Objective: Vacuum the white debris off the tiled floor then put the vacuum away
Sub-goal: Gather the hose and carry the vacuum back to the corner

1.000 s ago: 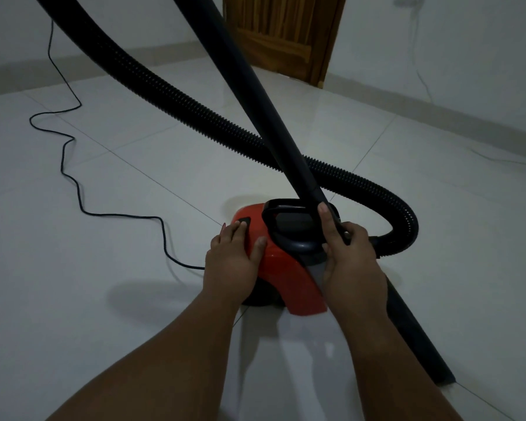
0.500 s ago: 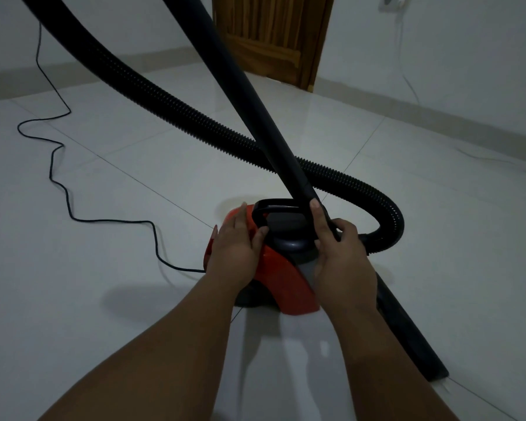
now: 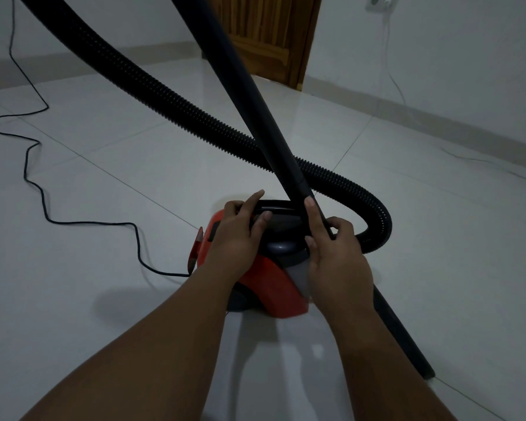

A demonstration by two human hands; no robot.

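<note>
A small red vacuum cleaner [image 3: 274, 287] with a black carry handle [image 3: 281, 208] sits on the white tiled floor [image 3: 104, 299] in front of me. My left hand [image 3: 237, 238] lies on its top, fingers curled over the left end of the handle. My right hand [image 3: 336, 256] wraps the rigid black wand [image 3: 252, 101] where it crosses the handle. The wand runs on past my wrist down to the floor at lower right. A ribbed black hose [image 3: 164, 98] loops from the vacuum's right side up to the top left. No white debris shows.
A thin black power cord [image 3: 43, 205] snakes across the floor from the vacuum's left side toward the left wall. A wooden door [image 3: 264, 34] stands behind. A wall socket [image 3: 377, 3] with a pale cable sits at upper right.
My left hand has slid from the red side of the body up onto the carry handle. A small red flap now stands out at the vacuum's left side. The view has shifted slightly.
</note>
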